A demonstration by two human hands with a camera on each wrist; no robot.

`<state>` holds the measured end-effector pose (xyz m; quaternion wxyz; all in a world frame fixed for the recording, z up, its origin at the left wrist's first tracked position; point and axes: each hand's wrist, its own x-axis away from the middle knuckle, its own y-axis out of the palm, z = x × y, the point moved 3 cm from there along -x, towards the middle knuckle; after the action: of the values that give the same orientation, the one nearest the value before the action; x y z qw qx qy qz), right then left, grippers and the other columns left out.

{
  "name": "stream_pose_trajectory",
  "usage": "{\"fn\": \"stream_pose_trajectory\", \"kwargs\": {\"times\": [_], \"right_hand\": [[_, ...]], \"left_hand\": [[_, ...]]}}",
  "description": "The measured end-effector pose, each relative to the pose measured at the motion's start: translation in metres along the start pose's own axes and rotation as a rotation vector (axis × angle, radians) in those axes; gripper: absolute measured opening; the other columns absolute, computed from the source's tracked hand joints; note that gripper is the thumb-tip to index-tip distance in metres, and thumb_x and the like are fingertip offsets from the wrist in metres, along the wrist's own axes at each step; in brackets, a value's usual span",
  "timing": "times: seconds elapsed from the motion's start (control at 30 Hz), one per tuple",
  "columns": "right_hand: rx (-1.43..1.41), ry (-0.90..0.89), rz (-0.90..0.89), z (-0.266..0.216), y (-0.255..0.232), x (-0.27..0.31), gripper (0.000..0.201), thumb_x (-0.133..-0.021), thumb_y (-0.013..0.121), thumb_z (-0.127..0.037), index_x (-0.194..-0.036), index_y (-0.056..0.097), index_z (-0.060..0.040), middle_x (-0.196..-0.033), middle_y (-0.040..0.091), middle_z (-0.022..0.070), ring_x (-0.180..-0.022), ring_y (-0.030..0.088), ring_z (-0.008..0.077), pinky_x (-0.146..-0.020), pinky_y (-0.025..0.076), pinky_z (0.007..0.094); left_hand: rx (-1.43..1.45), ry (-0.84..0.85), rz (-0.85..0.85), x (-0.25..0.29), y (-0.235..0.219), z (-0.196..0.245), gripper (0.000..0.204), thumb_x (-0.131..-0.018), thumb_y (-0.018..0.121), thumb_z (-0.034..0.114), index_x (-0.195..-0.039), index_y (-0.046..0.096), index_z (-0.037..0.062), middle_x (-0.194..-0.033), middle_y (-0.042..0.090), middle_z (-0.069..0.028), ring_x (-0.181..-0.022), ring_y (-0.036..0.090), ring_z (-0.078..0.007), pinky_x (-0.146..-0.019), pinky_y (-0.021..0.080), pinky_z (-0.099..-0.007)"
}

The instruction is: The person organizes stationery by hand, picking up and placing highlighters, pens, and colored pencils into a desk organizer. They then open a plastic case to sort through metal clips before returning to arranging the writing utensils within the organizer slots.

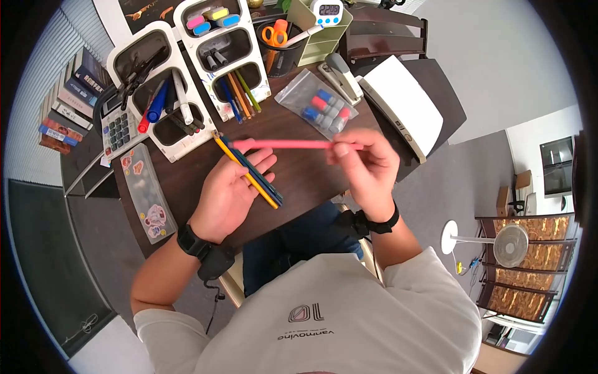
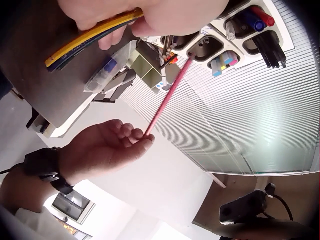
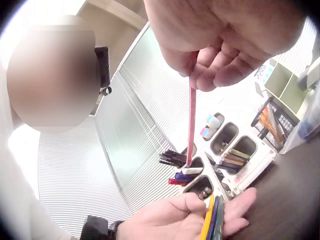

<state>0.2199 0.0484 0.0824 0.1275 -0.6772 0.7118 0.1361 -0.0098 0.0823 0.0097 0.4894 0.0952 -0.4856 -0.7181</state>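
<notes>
We count, held, one pink pencil and one yellow pencil; the dark pencils overlap, number uncertain. Elsewhere we record four highlighters, one stapler, one timer, one calculator, one zip bag.

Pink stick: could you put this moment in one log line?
right hand: pinches pink stick | left hand: holds pencils | desk organizer: holds pens

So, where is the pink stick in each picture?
Head: pink stick, above centre, nearly horizontal.
Left wrist: pink stick, upper middle, slanting.
Right wrist: pink stick, right of centre, near-vertical.
Shared landmark: yellow pencil, left of centre, upper left and bottom, in that order.
</notes>
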Motion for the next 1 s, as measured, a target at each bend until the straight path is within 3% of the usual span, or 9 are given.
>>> {"fn": "stream_pose_trajectory", "kwargs": {"times": [0.13,0.2,0.47,0.5,0.63,0.7,0.8,0.93,1.0], "right_hand": [[0.005,-0.126,0.139,0.001,0.007,-0.021,0.016,-0.097,0.07,0.002,-0.112,0.07,0.0029,-0.096,0.073,0.0079,-0.085,0.068,0.0116,-0.077,0.055,0.0268],[0.412,-0.307,0.145,0.009,0.014,-0.034,0.017,-0.094,0.074,-0.001,-0.111,0.073,-0.0002,-0.094,0.073,0.007,-0.082,0.068,0.0127,-0.076,0.055,0.028],[0.473,-0.106,-0.052,0.031,0.061,-0.066,0.034,-0.095,0.074,-0.017,-0.121,0.069,0.0045,-0.098,0.073,0.0212,-0.086,0.075,0.029,-0.079,0.061,0.0359],[0.508,-0.035,-0.103,0.033,0.061,-0.069,0.036,-0.097,0.073,-0.017,-0.126,0.068,0.0036,-0.106,0.074,0.0177,-0.094,0.075,0.0219,-0.084,0.059,0.0317],[0.487,0.013,-0.09,0.038,0.065,-0.075,0.034,-0.099,0.07,-0.018,-0.126,0.069,0.0028,-0.101,0.075,0.0164,-0.091,0.075,0.0202,-0.082,0.059,0.0316],[0.481,-0.004,-0.08,0.035,0.067,-0.076,0.03,-0.099,0.067,-0.019,-0.118,0.07,0.0046,-0.093,0.073,0.0234,-0.084,0.074,0.0325,-0.074,0.058,0.0377],[0.499,-0.016,-0.075,0.037,0.067,-0.075,0.029,-0.1,0.065,-0.019,-0.118,0.07,0.0035,-0.094,0.073,0.0237,-0.084,0.074,0.0341,-0.075,0.057,0.0384],[0.508,0.023,-0.072,0.037,0.065,-0.076,0.029,-0.101,0.064,-0.019,-0.117,0.07,0.0038,-0.094,0.073,0.0235,-0.084,0.073,0.0347,-0.076,0.057,0.0388],[0.519,0.055,-0.106,0.042,0.062,-0.076,0.032,-0.105,0.061,-0.024,-0.125,0.069,0.0004,-0.095,0.074,0.0146,-0.084,0.069,0.0185,-0.078,0.054,0.032]], "left_hand": [[-0.084,0.016,0.021,0.001,0.002,0.0,0.05,-0.103,0.046,0.006,-0.153,0.038,0.0033,-0.152,0.049,-0.0242,-0.142,0.05,-0.0349,-0.117,0.041,-0.0499],[-0.099,0.025,0.037,0.001,0.002,0.0,0.047,-0.104,0.047,0.005,-0.15,0.041,0.0037,-0.151,0.05,-0.0235,-0.141,0.051,-0.0343,-0.117,0.042,-0.0491],[-0.085,0.047,0.019,-0.001,0.0,0.001,0.035,-0.106,0.056,0.01,-0.139,0.048,0.0051,-0.146,0.055,-0.0216,-0.137,0.054,-0.0326,-0.112,0.046,-0.0462],[-0.086,0.047,0.015,-0.001,0.0,0.001,0.034,-0.106,0.056,0.01,-0.139,0.048,0.0051,-0.145,0.056,-0.0216,-0.136,0.055,-0.0325,-0.112,0.046,-0.046],[-0.089,0.043,0.006,-0.002,-0.001,0.002,0.033,-0.106,0.056,0.01,-0.139,0.048,0.0051,-0.143,0.057,-0.0217,-0.134,0.057,-0.0324,-0.111,0.048,-0.0457],[-0.09,0.04,0.008,-0.001,0.001,0.003,0.034,-0.107,0.056,0.01,-0.139,0.048,0.0049,-0.143,0.057,-0.0218,-0.134,0.057,-0.0323,-0.111,0.048,-0.0457],[-0.092,0.037,0.009,-0.001,0.002,0.003,0.034,-0.107,0.056,0.01,-0.139,0.048,0.0046,-0.143,0.057,-0.022,-0.134,0.057,-0.0322,-0.111,0.048,-0.0456],[-0.097,0.04,0.005,-0.001,0.001,0.003,0.034,-0.107,0.055,0.01,-0.139,0.048,0.0043,-0.143,0.057,-0.0219,-0.134,0.057,-0.0321,-0.112,0.047,-0.0456],[-0.105,0.039,0.005,-0.001,0.001,0.002,0.033,-0.107,0.053,0.009,-0.14,0.049,0.005,-0.144,0.057,-0.0214,-0.135,0.056,-0.0316,-0.113,0.047,-0.0457]]}}
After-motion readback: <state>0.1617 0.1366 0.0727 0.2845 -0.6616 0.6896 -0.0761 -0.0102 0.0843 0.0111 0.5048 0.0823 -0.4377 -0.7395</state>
